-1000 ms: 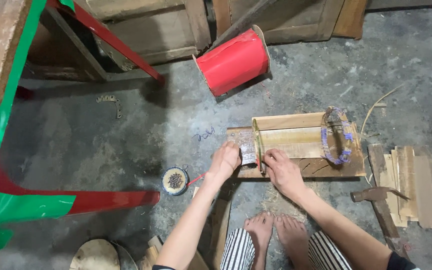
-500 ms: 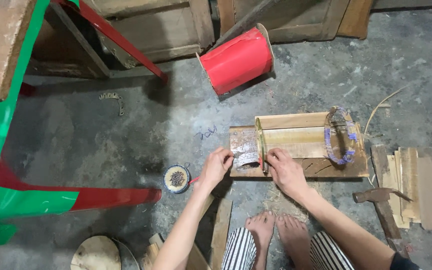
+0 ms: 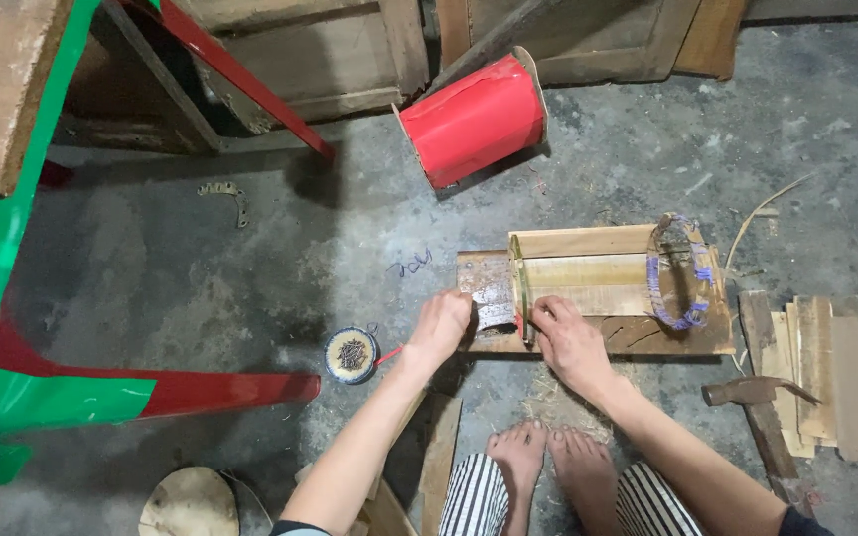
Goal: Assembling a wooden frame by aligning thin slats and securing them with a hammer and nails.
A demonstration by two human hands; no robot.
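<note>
A flat wooden board [image 3: 647, 337] lies on the concrete floor with pale bamboo slats [image 3: 588, 268] stacked on it. My left hand [image 3: 441, 328] grips a broad metal blade [image 3: 494, 300] at the board's left end. My right hand [image 3: 563, 335] presses on the slats just right of the blade, fingers curled over their near edge. A ring wrapped in purple strip [image 3: 675, 273] stands on the slats to the right. My bare feet [image 3: 553, 462] rest below the board.
A red spool [image 3: 474, 119] lies on its side behind the board. A small round tin of nails [image 3: 352, 354] sits left of my left hand. A hammer [image 3: 752, 392] and loose wood pieces [image 3: 821, 367] lie at the right. Red and green frame bars [image 3: 12, 387] stand at the left.
My view has shifted slightly. Both hands stay at the left end of the slats, the left one having drawn a little lower on the blade.
</note>
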